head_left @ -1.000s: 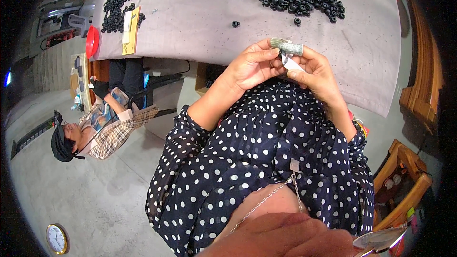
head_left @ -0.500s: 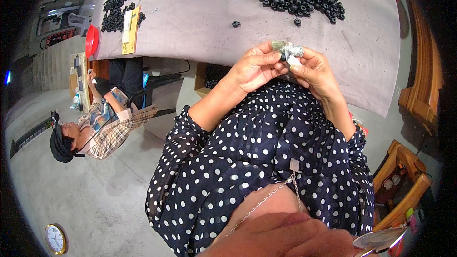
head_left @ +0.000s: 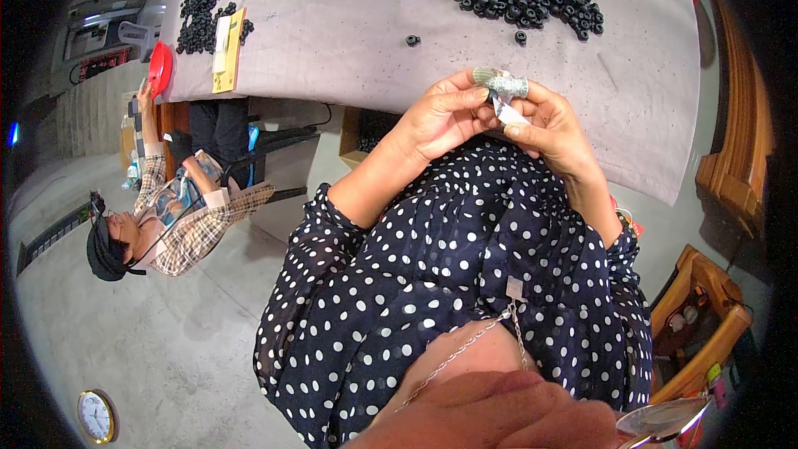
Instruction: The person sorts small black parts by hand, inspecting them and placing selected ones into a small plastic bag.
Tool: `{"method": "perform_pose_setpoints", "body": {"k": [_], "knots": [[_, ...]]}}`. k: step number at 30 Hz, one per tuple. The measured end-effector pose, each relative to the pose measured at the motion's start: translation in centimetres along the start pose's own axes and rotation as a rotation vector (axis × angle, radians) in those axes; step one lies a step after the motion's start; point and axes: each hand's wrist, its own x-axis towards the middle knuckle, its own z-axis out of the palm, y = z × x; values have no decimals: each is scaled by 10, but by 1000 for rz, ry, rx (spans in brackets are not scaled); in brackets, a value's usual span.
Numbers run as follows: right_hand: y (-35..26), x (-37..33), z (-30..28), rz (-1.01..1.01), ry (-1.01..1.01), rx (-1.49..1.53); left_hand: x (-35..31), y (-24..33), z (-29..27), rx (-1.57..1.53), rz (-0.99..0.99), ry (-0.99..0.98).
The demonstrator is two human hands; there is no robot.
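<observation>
Pinching a flat white strip (head_left: 513,115) sensibly by its lower end, your right hand (head_left: 554,131) meets your left hand (head_left: 440,122), which grips a small dark piece (head_left: 492,96), mostly hidden, by the grey-clothed table (head_left: 349,58); both look light, probably stiff.

The tabletop (head_left: 349,58) at twelve o'clock is brightly lit; straight edges are bent toward the rim, and the corners are sunk in black.
</observation>
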Motion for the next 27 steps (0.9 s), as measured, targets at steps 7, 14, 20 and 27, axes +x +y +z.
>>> {"method": "perform_pose_setpoints", "body": {"k": [7, 14, 20, 27], "knots": [[1, 0, 0, 2, -6, -9, 0, 0, -2, -8, 0, 17], [2, 3, -4, 63, 17, 97, 1, 2, -8, -17, -54, -151], [4, 3, -3, 20, 9, 55, 2, -1, -6, -79, -36, -95], [1, 1, -1, -15, -17, -24, 2, 3, -5, -41, -20, -81]]}}
